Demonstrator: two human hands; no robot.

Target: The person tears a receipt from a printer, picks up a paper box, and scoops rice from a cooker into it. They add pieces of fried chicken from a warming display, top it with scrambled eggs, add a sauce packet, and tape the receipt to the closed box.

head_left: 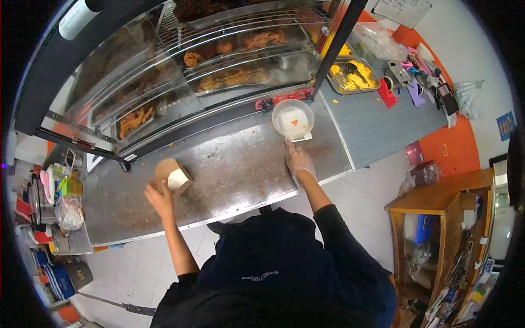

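Dark clothing [262, 262] with pale lettering fills the space nearest the camera, worn by a person facing a long metal counter [229, 164]. Across its far side stands a glass-fronted cabinet [219, 117] holding fried food on trays and racks. Right of that, a metal tray [361, 89] carries yellow food. A translucent round bowl [278, 118] sits on the counter before the cabinet's right end; well to its left stands an open brown box [169, 164], pale inside. The right hand [299, 160], in clear plastic, reaches to the bowl's near edge, fingers extended and close together; whether they grip it cannot be told. The bare left hand [158, 198] has its fingers bent at the box's near-left side, any pinch unclear. Inside the bowl shows one small orange patch [295, 123].
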